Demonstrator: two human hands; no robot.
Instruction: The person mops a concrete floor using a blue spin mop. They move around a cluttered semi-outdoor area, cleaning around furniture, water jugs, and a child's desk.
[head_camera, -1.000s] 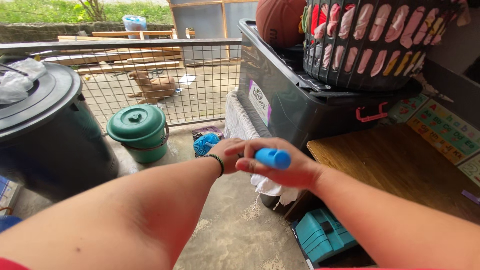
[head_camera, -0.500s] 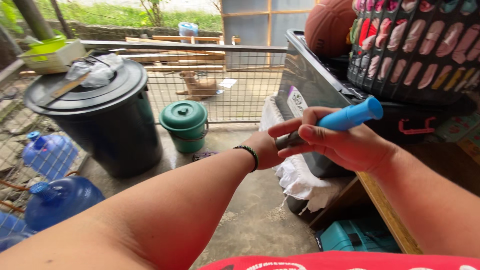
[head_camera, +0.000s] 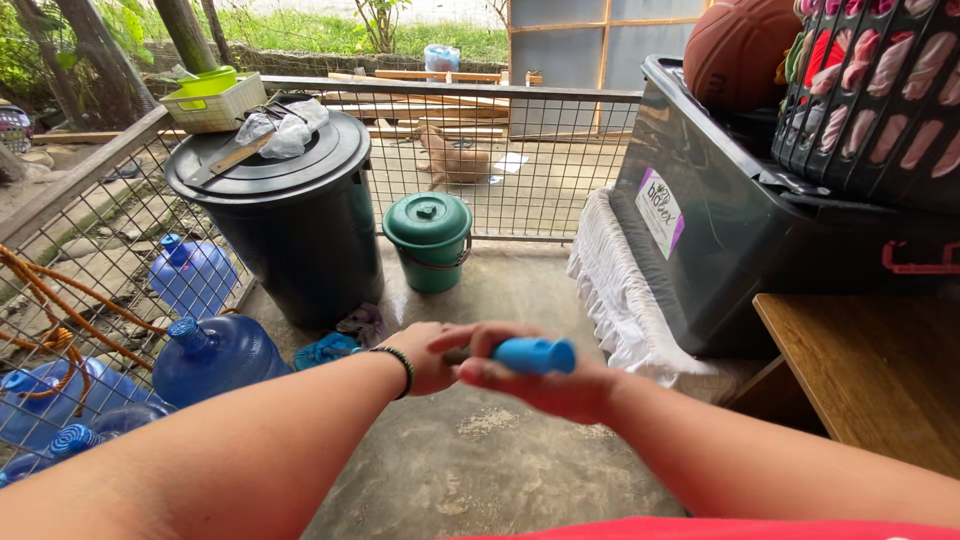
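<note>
While the right hand (head_camera: 545, 375) is wrapped around a blue-handled tool (head_camera: 535, 355), its fingers closed on the grip, the left hand (head_camera: 430, 355) meets it at the dark end of the tool, fingers curled there; the two hands are together in front of the body, above the concrete floor (head_camera: 480, 460). Motion blur hides the working end, so I cannot tell what kind of tool it is, nor whether the left hand pinches it or only touches it. By my judgement the tool is taken up and gripped, and nothing around shows it applied to anything yet.

Just beyond and left of the hands lie a blue rag (head_camera: 325, 350) and a darker scrap. Further out stand a small green lidded bucket (head_camera: 430, 240) and a large black bin (head_camera: 285, 215) with a cloth and a flat stick on its lid. Blue water jugs (head_camera: 215, 355) sit to the left by the wire fence (head_camera: 500, 170). To the right are a wooden tabletop (head_camera: 870, 370), a grey storage tote (head_camera: 740, 230) and a black laundry basket (head_camera: 880, 110). Nothing stands between the hands and these.
</note>
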